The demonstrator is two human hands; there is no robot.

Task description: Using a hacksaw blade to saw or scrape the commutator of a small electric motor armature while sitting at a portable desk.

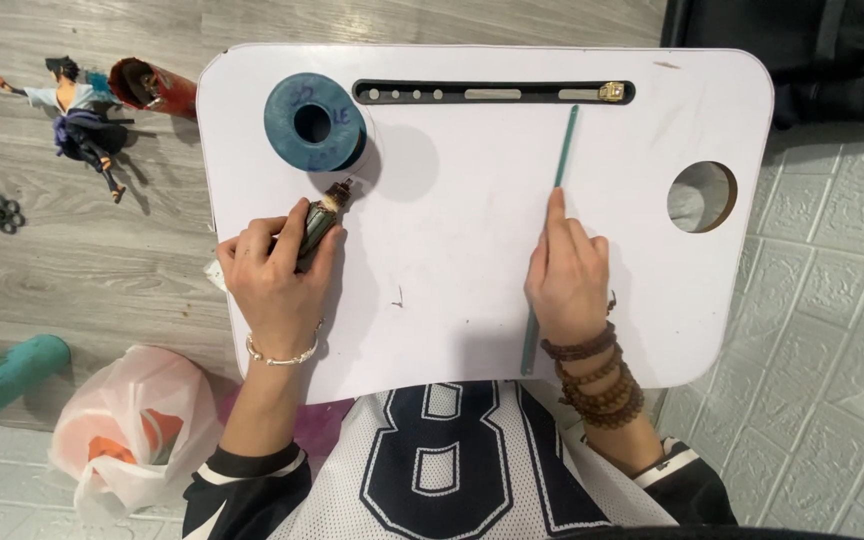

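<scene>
Pressing a thin teal strip (550,235) flat on the white lap desk (452,270) with the right hand (567,275) while the left hand (274,280) grips a small cylindrical part (320,222).

Nearest the body, the right hand lies palm down over the strip, fingers extended and not clenched, the index fingertip (555,196) resting on it about midway. The strip's long axis runs almost straight away from the person, tilted slightly right at the far end; it shows below the wrist and well beyond the fingertip. It looks narrow, flat and uniformly teal. The left hand is closed around the dark green cylinder, whose metal tip points up-right toward the blue spool (314,122), close to it. Farthest off, a dark slot (492,92) crosses the desk's far edge, and a round hole (702,197) sits to the right.
</scene>
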